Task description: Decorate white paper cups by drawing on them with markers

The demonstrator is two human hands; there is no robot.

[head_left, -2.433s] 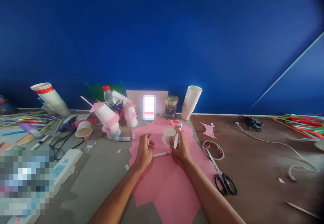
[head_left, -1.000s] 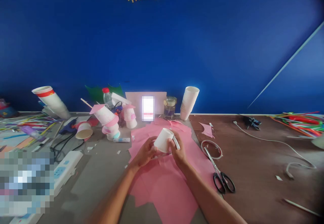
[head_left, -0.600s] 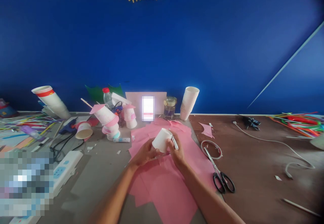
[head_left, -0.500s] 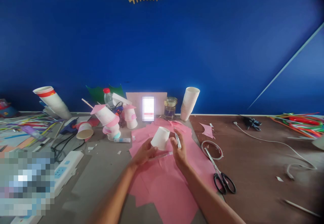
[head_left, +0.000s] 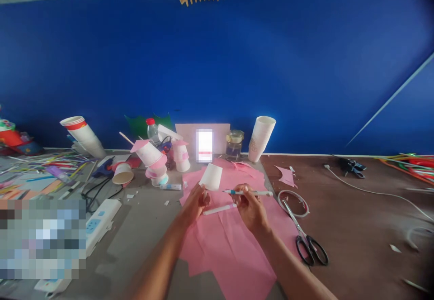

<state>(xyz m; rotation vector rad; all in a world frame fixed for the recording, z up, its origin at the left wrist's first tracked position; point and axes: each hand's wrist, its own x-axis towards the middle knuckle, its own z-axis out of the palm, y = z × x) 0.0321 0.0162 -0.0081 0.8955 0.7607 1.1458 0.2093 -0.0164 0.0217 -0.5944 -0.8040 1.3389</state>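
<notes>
My left hand (head_left: 195, 204) grips a white paper cup (head_left: 210, 176), held upside down and tilted above the pink paper sheet (head_left: 230, 241). My right hand (head_left: 251, 207) pinches a white pen with a teal band (head_left: 247, 192), lying level with its tip toward the cup. A second white pen or cap (head_left: 219, 209) lies on the pink sheet between both hands.
Black-handled scissors (head_left: 307, 239) and a tape ring (head_left: 293, 202) lie right of the sheet. A cup stack (head_left: 261, 138), glass jar (head_left: 233, 145), lit phone (head_left: 205, 145) and decorated cups (head_left: 154, 162) stand behind. A power strip (head_left: 100, 218) and straws (head_left: 40, 169) lie left.
My left hand took the cup off the pink sheet and tilted it upside down. My right hand let go of the cup and turned the pen level, pointing at the cup.
</notes>
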